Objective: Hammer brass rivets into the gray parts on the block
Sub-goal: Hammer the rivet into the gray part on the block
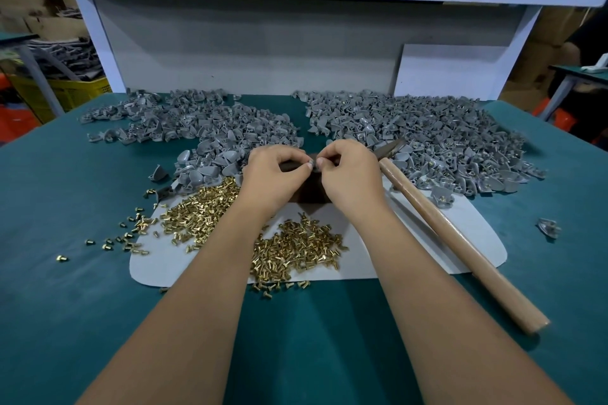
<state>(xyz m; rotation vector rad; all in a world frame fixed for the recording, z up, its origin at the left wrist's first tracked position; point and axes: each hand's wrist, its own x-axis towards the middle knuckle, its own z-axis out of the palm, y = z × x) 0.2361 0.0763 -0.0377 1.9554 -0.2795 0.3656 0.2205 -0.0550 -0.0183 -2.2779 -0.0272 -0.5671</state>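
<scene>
Between my two hands a small gray part (316,164) sits over a dark block (311,189), mostly hidden by my fingers. My left hand (274,174) has its grip narrowed to a pinch at the part's left side, thumb and forefinger meeting; whether a rivet is between them is too small to tell. My right hand (350,174) pinches the part from the right, fingers curled.

Just below my wrists, loose brass rivets (296,250) lie in two heaps on a pale mat (487,250), with strays scattered left onto the green surface (65,306). The hammer (460,240), with its wooden handle, lies untouched beside my right hand, its head near the block.

Behind, a left pile of gray parts (197,125) shows no brass that I can make out. The right pile (427,141) shows brass in a few pieces, so I judge those finished. Much seems left: this piece is not yet struck, and many parts and rivets remain.

No brand, label or writing can be read anywhere.
</scene>
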